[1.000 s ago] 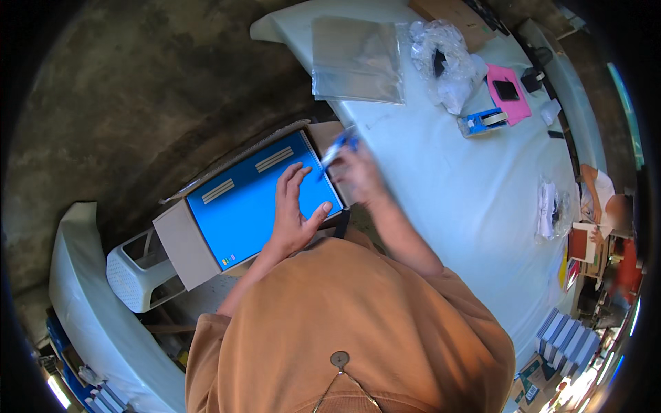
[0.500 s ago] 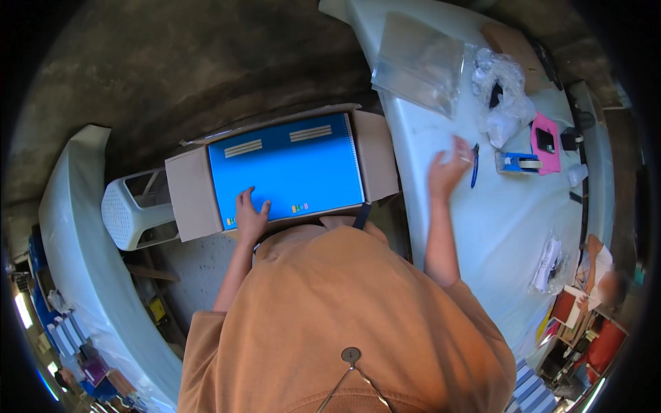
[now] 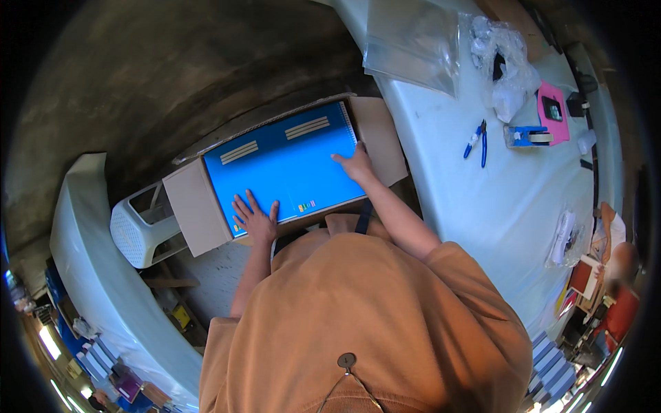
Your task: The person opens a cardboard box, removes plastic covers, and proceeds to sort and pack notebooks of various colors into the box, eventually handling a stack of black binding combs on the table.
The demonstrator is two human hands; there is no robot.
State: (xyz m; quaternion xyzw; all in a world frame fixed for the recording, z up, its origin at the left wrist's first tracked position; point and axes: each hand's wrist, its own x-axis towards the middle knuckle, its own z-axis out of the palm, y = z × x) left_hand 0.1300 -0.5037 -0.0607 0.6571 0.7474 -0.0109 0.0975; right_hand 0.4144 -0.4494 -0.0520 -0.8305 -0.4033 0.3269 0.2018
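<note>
The flat bright-blue spiral-bound book point(image 3: 286, 165) lies inside an open brown cardboard box point(image 3: 196, 213), just left of the pale desk point(image 3: 496, 206); the left hand point(image 3: 255, 220) rests flat on its near edge, fingers spread; the right hand point(image 3: 356, 165) presses open-palmed on its right edge; blue-handled pliers point(image 3: 477, 141) lie on the desk, well apart.

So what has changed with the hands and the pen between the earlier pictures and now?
The right hand let go of the blue pen, which now lies on the white table, and came back to rest on the right edge of the blue notebook. The left hand stayed flat on the notebook's near edge. The notebook stays in the open cardboard box.
</note>
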